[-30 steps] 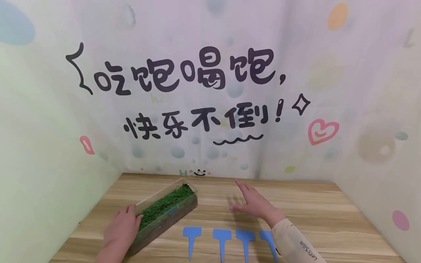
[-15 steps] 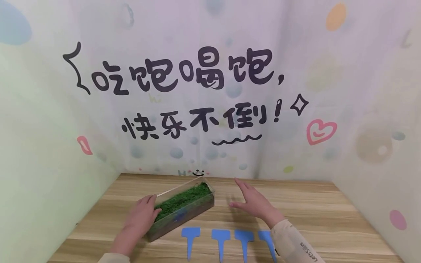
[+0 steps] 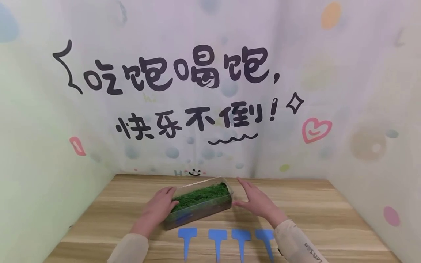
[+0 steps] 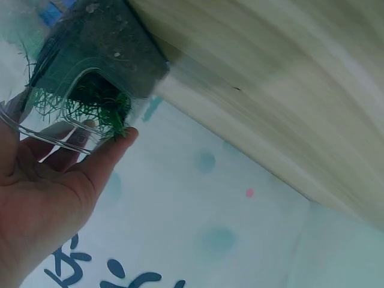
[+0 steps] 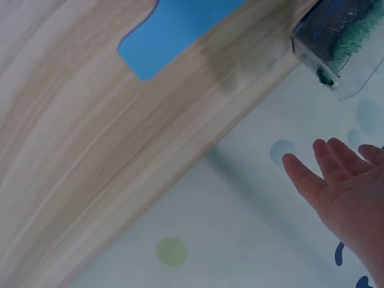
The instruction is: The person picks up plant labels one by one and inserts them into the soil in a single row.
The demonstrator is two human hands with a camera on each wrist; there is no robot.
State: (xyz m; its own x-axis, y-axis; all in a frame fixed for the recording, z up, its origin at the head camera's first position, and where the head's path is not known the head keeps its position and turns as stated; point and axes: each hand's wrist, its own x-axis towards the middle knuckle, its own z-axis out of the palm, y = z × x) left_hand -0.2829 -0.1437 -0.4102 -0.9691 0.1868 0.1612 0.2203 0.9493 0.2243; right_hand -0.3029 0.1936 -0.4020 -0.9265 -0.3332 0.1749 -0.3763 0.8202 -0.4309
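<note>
A clear plastic box (image 3: 200, 212) stands slantwise on the wooden table, with dark soil inside and green grass (image 3: 202, 195) on top. My left hand (image 3: 158, 208) grips its left end, fingers at the far rim and thumb at the near side. In the left wrist view that hand (image 4: 66, 174) holds the end wall, and grass blades stick out near the thumb. Just off the box's right end is my right hand (image 3: 258, 201), thumb and fingers spread, holding nothing. The right wrist view shows a gap between this hand (image 5: 348, 186) and the box corner (image 5: 327, 66).
Several blue T-shaped plant labels lie in a row near the table's front, among them a left one (image 3: 186, 237), a middle one (image 3: 217, 241) and a right one (image 3: 265, 239). A printed cloth wall (image 3: 197, 153) closes off the table (image 3: 98, 215) at the back.
My left hand has moved the box rightward across the table and turned it to lie less slanted. Its right end has come close to my right hand, which has stayed nearly still.
</note>
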